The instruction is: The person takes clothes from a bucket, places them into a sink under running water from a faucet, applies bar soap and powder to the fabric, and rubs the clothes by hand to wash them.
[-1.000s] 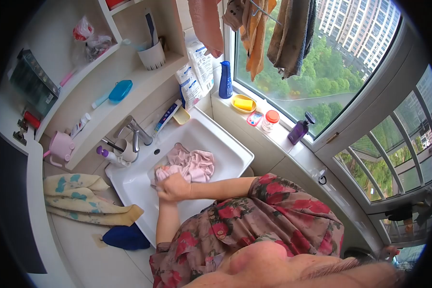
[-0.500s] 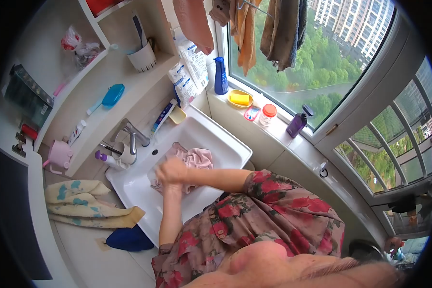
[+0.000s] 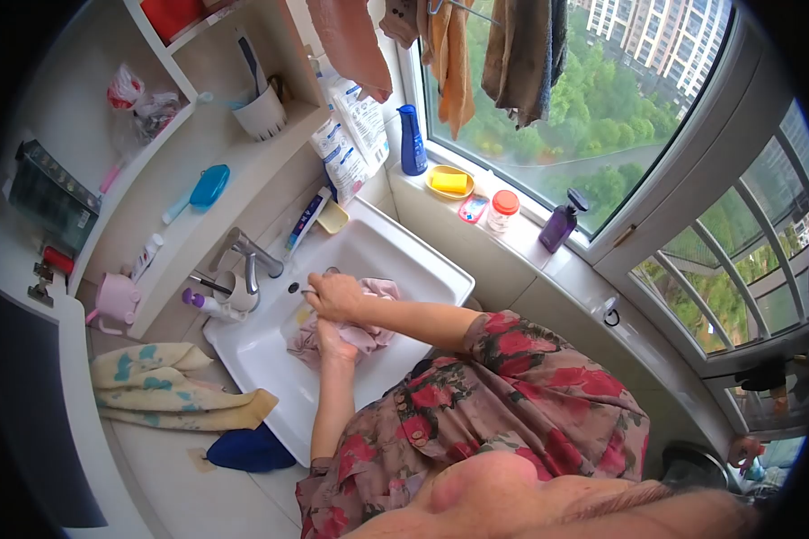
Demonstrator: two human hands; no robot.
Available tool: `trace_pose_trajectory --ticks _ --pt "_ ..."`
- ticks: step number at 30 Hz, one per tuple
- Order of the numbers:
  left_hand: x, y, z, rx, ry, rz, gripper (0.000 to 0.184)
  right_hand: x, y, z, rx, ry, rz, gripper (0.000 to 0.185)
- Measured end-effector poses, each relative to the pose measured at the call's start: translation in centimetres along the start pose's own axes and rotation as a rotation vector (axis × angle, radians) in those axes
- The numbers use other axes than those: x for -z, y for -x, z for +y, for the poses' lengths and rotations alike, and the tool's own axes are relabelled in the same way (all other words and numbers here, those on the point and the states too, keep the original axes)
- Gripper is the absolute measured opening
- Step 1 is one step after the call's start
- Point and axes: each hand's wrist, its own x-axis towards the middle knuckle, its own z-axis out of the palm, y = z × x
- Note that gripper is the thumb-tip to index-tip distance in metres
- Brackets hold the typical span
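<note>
A crumpled pink cloth [image 3: 377, 332] lies in the white sink [image 3: 422, 260], beneath and beside my hands. My right hand [image 3: 335, 297] is over the basin with its fingers curled; what they close on, if anything, is too small to make out. Just below it, touching it, is my left hand [image 3: 334, 340], palm partly turned up, its fingers hidden behind the right hand. A small yellowish patch shows left of the hands. The metal faucet [image 3: 259, 256] stands at the sink's back left, near the dark drain hole [image 3: 294, 288].
A cup [image 3: 241, 292] and a purple-topped bottle [image 3: 208, 304] stand by the faucet. A patterned towel [image 3: 166, 386] hangs at left. Along the sill are a blue bottle [image 3: 412, 141], yellow soap [image 3: 449, 183], a red-lidded jar [image 3: 503, 211] and a purple pump bottle [image 3: 559, 226].
From clasped together over the cloth, my hands have shifted slightly up and right; more of the left palm shows, with the right hand above it. The view has moved a little.
</note>
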Motion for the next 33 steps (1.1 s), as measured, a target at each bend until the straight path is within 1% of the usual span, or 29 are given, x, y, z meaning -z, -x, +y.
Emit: trace_pose_trajectory --ticks 1,2,3,5,6,7,9,10,11,13,14,16,17,19,20,21,22,23,25,26,27,28,29,31,32,33 --pt "0.4 -0.3 0.6 -0.017 -0.031 0.015 0.044 0.0 0.7 0.0 0.019 -0.009 0.111 0.039" --pt "0.9 -0.4 1.3 -0.041 -0.074 0.034 0.044 0.1 1.2 -0.4 -0.007 -0.004 0.018 0.042" --pt "1.5 -0.4 1.9 -0.059 -0.125 0.06 0.044 0.0 1.3 -0.4 -0.008 -0.005 0.02 0.042" --pt "3.0 0.0 2.8 -0.087 -0.208 0.097 0.044 -0.7 1.5 -0.1 -0.117 -0.061 -0.176 0.042" --pt "4.0 0.1 3.1 -0.082 -0.219 0.1 0.044 -1.2 1.4 0.3 -0.089 -0.135 -0.124 0.039" --pt "5.2 0.4 3.7 -0.119 -0.325 -0.002 0.042 -1.6 1.2 0.9 -0.096 -0.141 -0.119 0.039" --pt "6.1 0.8 4.2 -0.198 -0.512 -0.215 0.04 0.2 0.2 1.1 -0.002 -0.212 -0.021 0.037" --pt "6.0 1.3 4.2 -0.169 -0.499 -0.265 0.037 1.4 -0.2 0.8 0.02 -0.203 -0.009 0.036" --pt "5.6 1.8 4.5 -0.167 -0.495 -0.263 0.037 2.6 -0.3 0.1 0.019 -0.2 -0.013 0.036" --pt "5.2 2.4 5.1 -0.196 -0.906 -0.317 0.035 3.9 -0.6 -0.6 0.096 -0.282 -0.039 0.036" --pt "5.6 2.1 5.1 -0.196 -0.904 -0.318 0.035 4.2 -0.8 -0.4 0.096 -0.28 -0.04 0.036" --pt "7.0 0.7 5.5 -0.186 -1.573 -0.299 0.037 4.3 -1.2 0.4 0.015 -0.356 0.048 0.036" --pt "7.7 0.5 5.7 -0.189 -1.576 -0.303 0.037 4.3 -1.3 1.0 0.014 -0.357 0.054 0.036" --pt "9.1 0.5 5.7 -0.138 -1.465 -0.066 0.037 4.2 -1.6 2.3 -0.09 -0.41 0.146 0.036" --pt "8.6 0.6 5.6 -0.137 -1.464 -0.071 0.037 4.2 -2.0 3.2 -0.102 -0.336 0.112 0.035" --pt "7.3 0.9 5.7 -0.292 -0.916 0.003 0.038 4.1 -1.9 2.8 -0.107 -0.33 0.112 0.035" --pt "6.1 1.2 6.0 -0.416 -0.361 0.076 0.038 3.6 -1.7 1.9 -0.089 -0.32 0.175 0.035" --pt "4.3 1.4 7.1 -0.411 -0.356 0.078 0.038 3.2 -1.3 0.6 -0.069 -0.309 0.236 0.035" --pt "1.0 1.8 9.4 -0.112 0.125 -0.02 0.04 3.8 1.6 -4.8 0.171 -0.165 0.029 0.035" --pt "1.3 1.4 8.8 -0.109 0.119 -0.022 0.04 1.8 3.2 -6.3 0.351 -0.078 0.102 0.032" --pt "1.9 0.2 7.6 -0.086 0.192 -0.113 0.04 0.6 3.8 -7.4 0.532 0.015 0.178 0.029" --pt "2.7 -1.3 6.0 -0.063 0.264 -0.202 0.041 0.3 3.3 -6.5 0.573 0.03 -0.025 0.025" --pt "3.9 -2.5 4.4 -0.04 0.336 -0.286 0.042 0.2 2.2 -5.7 0.572 0.026 -0.021 0.025" --pt "4.7 -3.6 2.0 0.0 0.491 -0.453 0.045 0.6 -1.1 -3.9 -0.003 0.04 -0.086 0.028" --pt "0.8 0.1 2.5 -0.016 0.197 -0.093 0.05 0.6 -1.2 -3.1 -0.059 0.045 0.061 0.025" --pt "-0.2 0.6 2.6 0.01 0.162 -0.034 0.049 0.5 -0.6 -3.2 -0.063 0.044 0.061 0.025"
